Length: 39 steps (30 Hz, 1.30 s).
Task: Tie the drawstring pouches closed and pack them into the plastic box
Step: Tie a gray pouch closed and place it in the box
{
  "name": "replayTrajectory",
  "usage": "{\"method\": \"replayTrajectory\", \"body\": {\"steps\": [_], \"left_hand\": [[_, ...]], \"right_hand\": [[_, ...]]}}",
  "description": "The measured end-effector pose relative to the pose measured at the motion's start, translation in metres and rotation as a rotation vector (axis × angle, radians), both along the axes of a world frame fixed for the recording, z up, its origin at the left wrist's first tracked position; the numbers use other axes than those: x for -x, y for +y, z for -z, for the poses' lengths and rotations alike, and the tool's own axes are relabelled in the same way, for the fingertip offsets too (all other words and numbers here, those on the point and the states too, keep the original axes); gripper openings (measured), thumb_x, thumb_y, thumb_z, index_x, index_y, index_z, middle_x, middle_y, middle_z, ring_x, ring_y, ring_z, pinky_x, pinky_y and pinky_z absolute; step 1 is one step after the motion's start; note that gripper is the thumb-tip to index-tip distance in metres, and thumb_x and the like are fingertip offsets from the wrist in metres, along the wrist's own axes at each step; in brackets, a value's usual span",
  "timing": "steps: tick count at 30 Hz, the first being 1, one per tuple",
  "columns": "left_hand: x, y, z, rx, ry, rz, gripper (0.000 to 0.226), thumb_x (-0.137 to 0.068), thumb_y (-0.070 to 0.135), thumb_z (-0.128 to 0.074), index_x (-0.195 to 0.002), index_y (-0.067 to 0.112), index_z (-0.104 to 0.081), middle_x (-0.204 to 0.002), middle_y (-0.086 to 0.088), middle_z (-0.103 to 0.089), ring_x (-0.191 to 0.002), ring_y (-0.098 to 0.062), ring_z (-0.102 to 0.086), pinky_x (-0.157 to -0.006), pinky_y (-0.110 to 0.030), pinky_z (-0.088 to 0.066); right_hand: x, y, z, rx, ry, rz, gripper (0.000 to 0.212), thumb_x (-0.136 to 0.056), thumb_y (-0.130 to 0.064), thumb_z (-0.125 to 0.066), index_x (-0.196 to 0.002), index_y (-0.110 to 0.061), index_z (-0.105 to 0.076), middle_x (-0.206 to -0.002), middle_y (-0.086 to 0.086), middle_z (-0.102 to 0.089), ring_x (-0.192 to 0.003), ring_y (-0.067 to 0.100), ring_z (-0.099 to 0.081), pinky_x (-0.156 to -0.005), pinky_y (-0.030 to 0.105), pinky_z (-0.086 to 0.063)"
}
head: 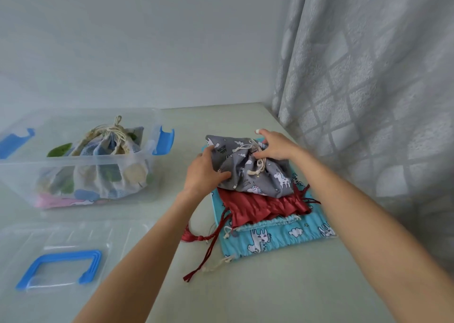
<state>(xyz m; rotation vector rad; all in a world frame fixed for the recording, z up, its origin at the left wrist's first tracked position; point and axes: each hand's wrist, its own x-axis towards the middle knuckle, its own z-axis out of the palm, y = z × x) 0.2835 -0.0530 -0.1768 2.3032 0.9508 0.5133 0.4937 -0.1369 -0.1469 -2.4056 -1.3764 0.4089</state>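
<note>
A pale green table (245, 285) was seen against a plain wall, with a grey patterned curtain (368, 101) hung at two o'clock. At the centre, a grey unicorn pouch (255, 172) lay on top of a stack, gathered at its neck. It was gripped at its left edge by the left hand (204, 172), fingers curled round the cloth, while its bunched mouth by the cream drawstring (245, 148) was pinched by the right hand (275, 147).

Beneath it a red satin pouch (265, 207) and a turquoise pouch (277, 239) were waiting, both unknotted as far as could be judged.

At nine o'clock stood the clear plastic box (81, 165); its lid (59, 254) was laid at seven o'clock.

A slip was to be feared: were the grey pouch lifted carelessly, the red cords (208, 249) (trailing loose) could be snagged and the stack dragged askew.

Counted: three pouches on the table, one tied pouch plainly seen in the box with more below, uncountable; one box, one lid.
</note>
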Motion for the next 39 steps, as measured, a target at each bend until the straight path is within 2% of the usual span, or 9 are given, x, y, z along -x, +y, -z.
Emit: {"method": "replayTrajectory", "body": {"steps": [4,8,11,14,18,28,31,35,39], "left_hand": [[0.001,-0.003,-0.002,-0.046,-0.118,-0.008,0.067,-0.076,0.017,-0.071,-0.136,0.017,-0.042,-0.127,-0.007,-0.049,-0.111,-0.025,-0.053,-0.088,-0.028,-0.039],[0.007,-0.011,-0.008,-0.096,-0.271,0.020,0.061,-0.077,0.009,-0.068,-0.133,0.021,-0.047,-0.123,-0.002,-0.052,-0.102,-0.021,-0.057,-0.088,-0.035,-0.048],[0.017,-0.022,-0.022,-0.124,-0.384,0.060,0.057,-0.078,0.007,-0.068,-0.129,0.024,-0.052,-0.119,0.002,-0.054,-0.090,-0.014,-0.057,-0.083,-0.034,-0.051],[0.036,-0.030,-0.039,-0.161,-0.479,0.091,0.052,-0.079,0.007,-0.069,-0.127,0.022,-0.055,-0.115,0.002,-0.057,-0.086,-0.009,-0.058,-0.079,-0.025,-0.051],[0.083,-0.028,-0.063,-0.210,-0.570,0.067,0.046,-0.081,0.010,-0.069,-0.124,0.022,-0.058,-0.108,0.006,-0.057,-0.082,0.002,-0.056,-0.069,-0.006,-0.043],[0.188,0.054,-0.126,-0.423,-0.666,-0.171,0.043,-0.080,0.003,-0.068,-0.119,0.017,-0.060,-0.106,0.002,-0.057,-0.081,-0.010,-0.059,-0.066,-0.008,-0.048],[0.210,0.092,-0.137,-0.474,-0.624,-0.218,0.044,-0.080,-0.002,-0.067,-0.119,0.014,-0.060,-0.109,-0.002,-0.058,-0.081,-0.011,-0.059,-0.068,-0.006,-0.047],[0.231,0.129,-0.133,-0.375,-0.469,-0.304,0.042,-0.078,-0.002,-0.068,-0.117,0.010,-0.061,-0.108,-0.007,-0.063,-0.080,-0.017,-0.063,-0.078,-0.029,-0.054],[0.259,0.147,-0.119,-0.276,-0.162,-0.356,0.037,-0.078,0.015,-0.070,-0.115,0.017,-0.064,-0.103,-0.002,-0.069,-0.093,-0.020,-0.065,-0.084,-0.029,-0.048]], "right_hand": [[0.001,-0.006,-0.001,0.019,-0.082,0.040,0.066,-0.075,-0.036,-0.076,-0.127,-0.006,-0.049,-0.107,0.010,-0.055,-0.097,0.023,-0.050,-0.070,0.027,-0.035],[0.008,-0.025,-0.006,-0.067,-0.193,0.044,0.047,-0.077,-0.039,-0.072,-0.107,-0.010,-0.051,-0.111,0.012,-0.052,-0.106,0.028,-0.048,-0.082,0.036,-0.040],[0.021,-0.047,-0.018,-0.148,-0.108,0.024,0.035,-0.084,-0.033,-0.065,-0.099,-0.011,-0.042,-0.100,0.011,-0.058,-0.093,0.029,-0.057,-0.073,0.038,-0.043],[0.039,-0.066,-0.040,-0.228,-0.128,-0.035,0.035,-0.089,-0.034,-0.059,-0.104,-0.011,-0.039,-0.093,0.012,-0.061,-0.081,0.027,-0.059,-0.066,0.037,-0.043],[0.073,-0.073,-0.077,-0.341,-0.089,-0.170,0.035,-0.087,-0.042,-0.058,-0.114,-0.030,-0.040,-0.102,0.009,-0.068,-0.089,0.027,-0.063,-0.085,0.043,-0.048],[0.183,0.041,-0.151,-0.745,-0.286,-0.339,0.031,-0.087,-0.032,-0.061,-0.116,-0.024,-0.053,-0.101,-0.002,-0.066,-0.084,0.020,-0.059,-0.068,0.032,-0.044],[0.204,0.090,-0.164,-0.840,-0.368,-0.361,0.029,-0.088,-0.029,-0.060,-0.115,-0.023,-0.054,-0.100,0.002,-0.066,-0.086,0.022,-0.059,-0.066,0.030,-0.042],[0.222,0.147,-0.153,-0.785,-0.383,-0.410,0.027,-0.088,-0.029,-0.059,-0.115,-0.024,-0.056,-0.097,0.002,-0.065,-0.087,0.023,-0.058,-0.067,0.029,-0.040],[0.228,0.176,-0.123,-0.584,-0.158,-0.461,0.028,-0.090,-0.040,-0.056,-0.115,-0.027,-0.058,-0.090,-0.001,-0.064,-0.077,0.019,-0.056,-0.069,0.035,-0.044]]}}
